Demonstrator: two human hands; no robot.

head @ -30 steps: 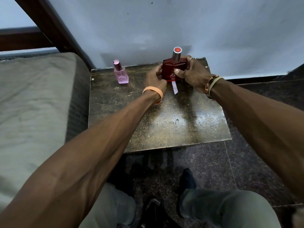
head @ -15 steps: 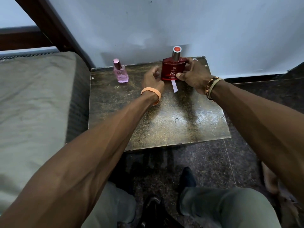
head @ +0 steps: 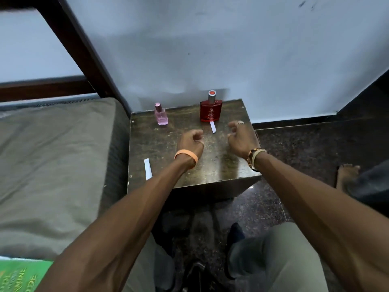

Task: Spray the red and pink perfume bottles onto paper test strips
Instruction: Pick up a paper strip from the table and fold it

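The red perfume bottle [head: 211, 110] stands upright at the back of the small dark table [head: 227, 165], its silver sprayer with a red top uncapped. A white paper strip [head: 213, 127] lies just in front of it. The small pink bottle [head: 161, 114] stands at the back left. A second white strip [head: 148, 169] lies near the table's left edge. My left hand [head: 192, 142] hovers over the table's middle with fingers loosely curled, holding nothing. My right hand [head: 242, 137] hovers to its right, fingers also loosely curled and empty. Both hands are apart from the bottles.
A grey-green mattress [head: 52, 165] lies along the left with a dark wooden frame [head: 80, 51] behind. A pale wall rises right behind the table. A green printed packet [head: 19, 275] lies bottom left. Someone's bare foot [head: 347, 173] rests on the dark floor at right.
Both hands have let go of the red bottle and drawn back toward me. The bottle now stands alone. The view has tilted, showing the second strip at left.
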